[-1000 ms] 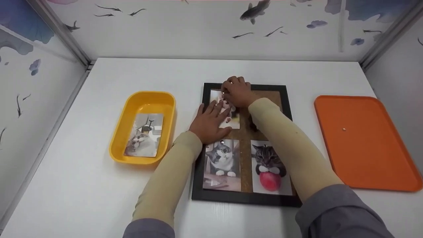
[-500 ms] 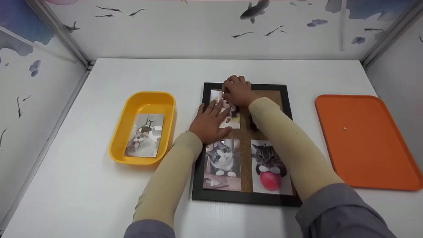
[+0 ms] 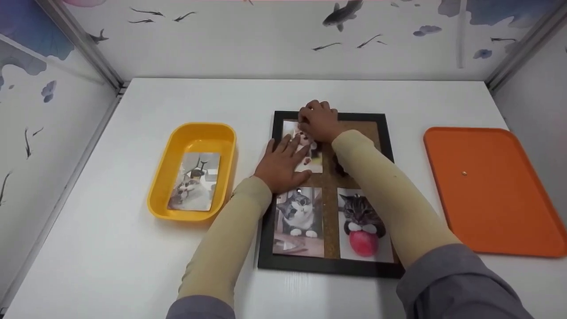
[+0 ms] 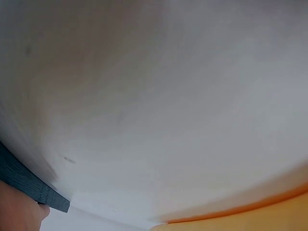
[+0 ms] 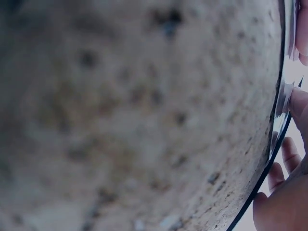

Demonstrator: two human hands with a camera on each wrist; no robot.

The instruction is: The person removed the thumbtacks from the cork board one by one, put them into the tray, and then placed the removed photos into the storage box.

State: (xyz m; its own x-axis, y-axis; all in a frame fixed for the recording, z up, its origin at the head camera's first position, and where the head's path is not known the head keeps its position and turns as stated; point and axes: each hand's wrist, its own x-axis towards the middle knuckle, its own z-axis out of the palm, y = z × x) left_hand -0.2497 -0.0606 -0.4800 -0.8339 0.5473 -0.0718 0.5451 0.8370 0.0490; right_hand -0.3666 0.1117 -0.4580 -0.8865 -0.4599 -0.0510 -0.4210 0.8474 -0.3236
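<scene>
A black-framed cork board [image 3: 330, 212] lies on the table with several cat photos on it. My left hand [image 3: 280, 168] rests on the upper-left photo [image 3: 314, 165], its fingers spread and straight. At that photo's top edge is my right hand [image 3: 320, 122], fingers bent and thumb down at the paper; whatever lies beneath the fingertips is hidden. Small shiny pins show at the tops of the lower-left photo [image 3: 297, 226] and the lower-right photo [image 3: 364, 235]. In the right wrist view, the right thumb [image 5: 299, 106] meets the photo's surface, and blurred cork fills most of the picture.
To the left stands a yellow tub [image 3: 154, 195] with one cat photo [image 3: 195, 184] inside. An orange tray [image 3: 496, 212] lies at the right, bearing a single small pin [image 3: 464, 173]. Printed panels enclose the white table [image 3: 110, 248] at the back and sides.
Both hands stay in nearly the same place on the upper-left photo. Only a very slight shift of the whole head view shows.
</scene>
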